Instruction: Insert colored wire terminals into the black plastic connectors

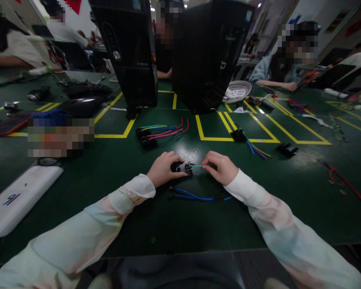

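Observation:
My left hand [163,168] is closed around a small black connector block [186,170], thumb and fingers on its two sides. From the block's right side a short green wire [197,165] runs to my right hand [218,166], whose thumb and fingertips pinch its end. Just in front of both hands, several loose blue wires [203,197] with metal ends lie on the green table [132,228]. Beyond my left hand rest black connector blocks [147,140] with red, blue and green wires. Past my right hand is another wired connector block [238,135].
Two tall black computer cases [132,56] stand at the back, with a white basket [237,90] beside the right one. At left lies a white case [24,200] marked 16. A black block [287,149] and red wires [345,182] lie at right. A person [284,72] sits opposite.

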The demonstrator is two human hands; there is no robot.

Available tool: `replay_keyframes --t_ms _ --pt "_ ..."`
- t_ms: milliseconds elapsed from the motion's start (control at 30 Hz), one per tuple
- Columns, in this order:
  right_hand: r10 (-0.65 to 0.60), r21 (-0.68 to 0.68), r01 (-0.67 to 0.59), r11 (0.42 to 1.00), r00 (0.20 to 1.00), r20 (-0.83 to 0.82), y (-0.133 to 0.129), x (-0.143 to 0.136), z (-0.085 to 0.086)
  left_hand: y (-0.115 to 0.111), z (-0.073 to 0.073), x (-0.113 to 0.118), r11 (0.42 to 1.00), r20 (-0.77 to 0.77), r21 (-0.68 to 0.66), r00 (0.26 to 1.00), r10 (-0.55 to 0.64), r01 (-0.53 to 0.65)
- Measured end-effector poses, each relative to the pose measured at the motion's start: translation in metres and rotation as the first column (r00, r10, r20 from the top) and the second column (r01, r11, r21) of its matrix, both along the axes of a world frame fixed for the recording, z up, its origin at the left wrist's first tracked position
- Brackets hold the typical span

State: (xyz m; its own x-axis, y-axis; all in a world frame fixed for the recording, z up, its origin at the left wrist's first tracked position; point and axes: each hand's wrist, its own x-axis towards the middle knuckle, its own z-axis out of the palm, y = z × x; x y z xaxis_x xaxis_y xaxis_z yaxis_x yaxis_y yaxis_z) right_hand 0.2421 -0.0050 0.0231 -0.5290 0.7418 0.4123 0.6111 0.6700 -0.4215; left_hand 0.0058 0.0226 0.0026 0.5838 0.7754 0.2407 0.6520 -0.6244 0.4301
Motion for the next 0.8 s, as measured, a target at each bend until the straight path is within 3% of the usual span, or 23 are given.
replay_keyframes --t_ms 100,267,467,633,800 --pt "0.056 -0.053 -0.055 0.997 0.998 0.014 -0.0003 0.0005 0.0003 -0.0002 -0.0003 -0.0002 1.000 -0.004 -0.002 1.000 -0.003 0.003" --pt "-0.061 0.038 0.062 0.997 0.998 -0.029 -0.0020 -0.0028 -0.0013 -0.0001 0.0004 -0.0003 1.000 -0.007 0.004 1.000 -0.004 0.004" --pt "0.066 -0.039 -0.066 0.997 0.998 -0.003 -0.0014 -0.0006 0.0012 0.0000 0.0015 -0.0001 1.000 0.002 -0.008 1.000 0.000 0.000" --pt "-0.078 0.032 0.078 0.996 0.997 -0.020 -0.0016 -0.0027 -0.0017 -0.0006 0.0019 0.0003 1.000 0.001 -0.019 1.000 0.002 -0.002" --pt "0.022 -0.045 -0.020 0.999 0.998 0.052 -0.0030 -0.0030 -0.0005 -0.0007 0.0016 0.0004 1.000 0.002 -0.020 1.000 0.014 -0.014"
